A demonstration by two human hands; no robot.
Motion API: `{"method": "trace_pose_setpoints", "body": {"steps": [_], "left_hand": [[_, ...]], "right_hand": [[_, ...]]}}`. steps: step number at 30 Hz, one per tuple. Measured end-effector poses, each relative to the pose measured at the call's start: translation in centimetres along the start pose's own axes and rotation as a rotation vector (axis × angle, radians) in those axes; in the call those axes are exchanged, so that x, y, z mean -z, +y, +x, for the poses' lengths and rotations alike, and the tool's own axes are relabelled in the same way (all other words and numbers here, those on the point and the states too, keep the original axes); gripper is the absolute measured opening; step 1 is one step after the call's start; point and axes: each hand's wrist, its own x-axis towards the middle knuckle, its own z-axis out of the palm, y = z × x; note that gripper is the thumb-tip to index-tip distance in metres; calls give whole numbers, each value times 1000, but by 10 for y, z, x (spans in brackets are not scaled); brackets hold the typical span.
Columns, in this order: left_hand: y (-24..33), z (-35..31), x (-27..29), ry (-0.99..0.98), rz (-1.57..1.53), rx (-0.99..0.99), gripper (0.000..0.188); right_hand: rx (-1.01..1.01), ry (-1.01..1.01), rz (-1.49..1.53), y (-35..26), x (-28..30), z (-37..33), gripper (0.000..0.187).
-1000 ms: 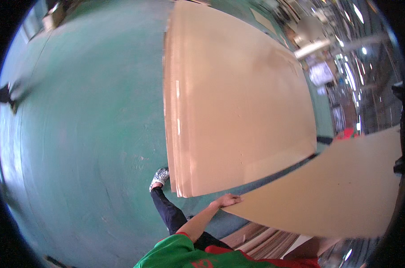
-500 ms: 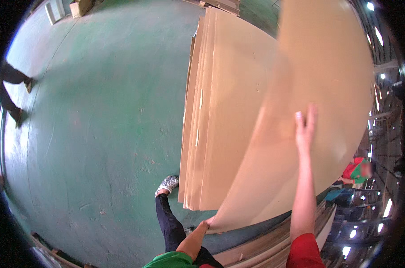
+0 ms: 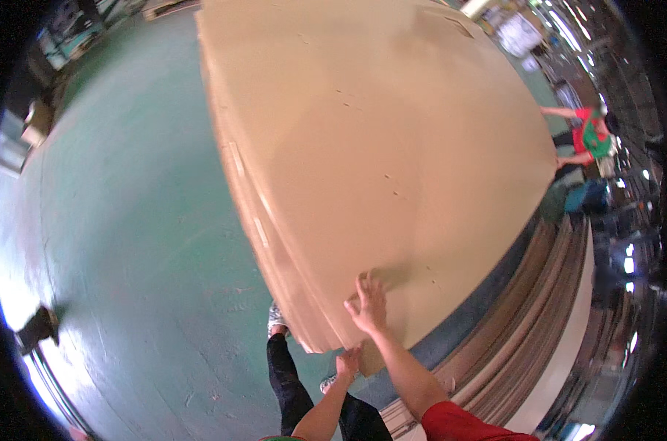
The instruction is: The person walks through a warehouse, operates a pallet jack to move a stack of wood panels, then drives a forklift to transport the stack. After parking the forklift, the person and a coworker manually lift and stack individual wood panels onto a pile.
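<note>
A large brown cardboard sheet (image 3: 333, 147) lies nearly flat over a stack of similar sheets (image 3: 263, 253), whose layered edges show along the left. My left hand (image 3: 349, 361) is closed on the sheet's near edge, by the front corner. Just beyond it, my right hand (image 3: 369, 307) is open, fingers spread, over the sheet's near part; a shadow falls beside it. Light strips show between the stacked layers on the left side.
At the right, a co-worker in red and green (image 3: 594, 140) has both hands at the sheet's far edge. Another stack of long boards (image 3: 517, 323) stands at lower right. Green floor (image 3: 142, 220) stretches to the left, with boxes (image 3: 37, 121) at the far left.
The sheet, raised and bowed at the right before, now lies down over the stack. My right hand has moved left and nearer my left hand. The view has turned right.
</note>
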Motion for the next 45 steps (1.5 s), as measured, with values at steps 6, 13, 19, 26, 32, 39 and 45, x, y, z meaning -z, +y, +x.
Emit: {"method": "trace_pose_setpoints", "body": {"steps": [6,13,19,26,32,39,45], "left_hand": [[26,17,0,190,-56,54,53],[52,9,32,260,-86,46,53],[70,19,77,216,-27,80,53],[113,28,95,249,624,27,56],[103,63,83,499,625,169,65],[90,113,126,217,-157,184,34],[142,44,109,127,424,190,45]], "right_hand": [[-704,447,606,93,-9,-119,77],[-966,269,1783,87,-47,-141,75],[-952,385,1715,45,-58,-109,70],[-994,508,1682,30,-61,-91,74],[-976,607,1681,26,-84,-85,57],[-1069,298,996,42,-69,-102,70],[-1184,211,1065,80,-43,-280,72]]}}
